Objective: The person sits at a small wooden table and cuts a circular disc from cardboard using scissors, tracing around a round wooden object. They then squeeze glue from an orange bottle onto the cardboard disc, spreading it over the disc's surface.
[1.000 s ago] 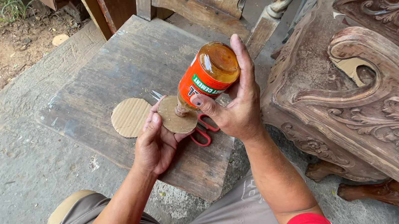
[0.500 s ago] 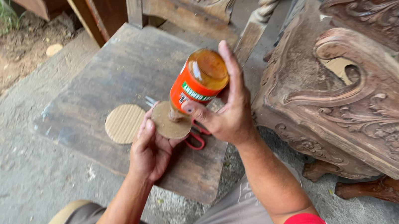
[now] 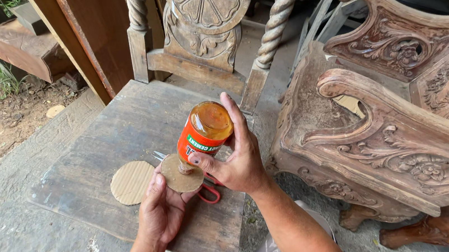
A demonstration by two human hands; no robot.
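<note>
A worn wooden desk (image 3: 123, 126) sits on grey concrete floor (image 3: 13, 246) among carved wooden chairs (image 3: 404, 122). The right hand (image 3: 237, 161) grips a glue bottle (image 3: 203, 134) tipped upside down, amber glue inside. The left hand (image 3: 160, 206) pinches a cardboard disc (image 3: 180, 175) under its tip. Another disc (image 3: 132, 182) lies just beside. Red scissors (image 3: 209, 192) lie underneath.

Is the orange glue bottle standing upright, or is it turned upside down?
Upside down. The right hand holds the glue bottle base up, its neck pressed on the cardboard disc held by the left hand.
</note>
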